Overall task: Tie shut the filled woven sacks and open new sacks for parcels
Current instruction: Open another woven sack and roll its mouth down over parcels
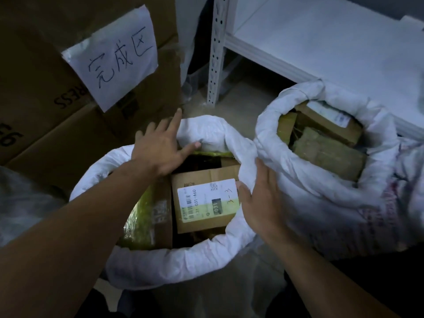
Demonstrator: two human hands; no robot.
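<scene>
From the head camera, looking down, a white woven sack (183,260) stands open just in front of the person, its mouth rolled down into a thick rim and not tied. It holds cardboard parcels: a brown box (206,203) with a white shipping label facing up, marked by hand "3-3", and beside it, to the left, a parcel wrapped in yellowish tape (146,216). The left hand (158,150) reaches over the far left part of the rim, released, with its fingers spread and straight; its thumb touches the rolled fabric at the back of the mouth. The right hand (259,200) lies flat on the right side of the rim with straight fingers, grasping nothing, its thumb next to the edge of the labelled box. Touching this sack on the right is a second white sack (321,187), also open with a rolled rim, filled with more brown parcels (328,152). Behind the left hand rise stacked cardboard cartons (46,134), with a white paper sign (112,58) bearing handwritten characters stuck on them. At the upper right stands a white metal shelf (321,37) with a perforated upright (215,53) resting on the floor (241,97).
</scene>
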